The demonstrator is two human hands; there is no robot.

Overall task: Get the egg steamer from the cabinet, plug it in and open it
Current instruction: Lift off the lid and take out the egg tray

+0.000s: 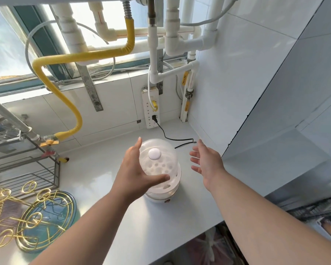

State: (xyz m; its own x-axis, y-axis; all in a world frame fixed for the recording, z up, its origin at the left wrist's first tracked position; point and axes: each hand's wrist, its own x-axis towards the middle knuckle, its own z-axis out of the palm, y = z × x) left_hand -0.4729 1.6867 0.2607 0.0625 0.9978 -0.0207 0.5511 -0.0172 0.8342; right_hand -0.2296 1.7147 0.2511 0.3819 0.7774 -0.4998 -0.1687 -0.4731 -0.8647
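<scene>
nearest, two bare forearms reached in over the white countertop. the left hand was spread wide, palm against the left side of the clear domed plastic lid, thumb curled across its front. the right hand hung open just beside the dome, fingers loosely spread, apparently not touching it. the white egg steamer stood on the counter between them, lid on. farther back its black cord ran to the white power strip on the tiled wall, plug seated. so fetching and plugging looked done; opening was in hand. next, both palms would likely need to close on the dome and lift straight up.
</scene>
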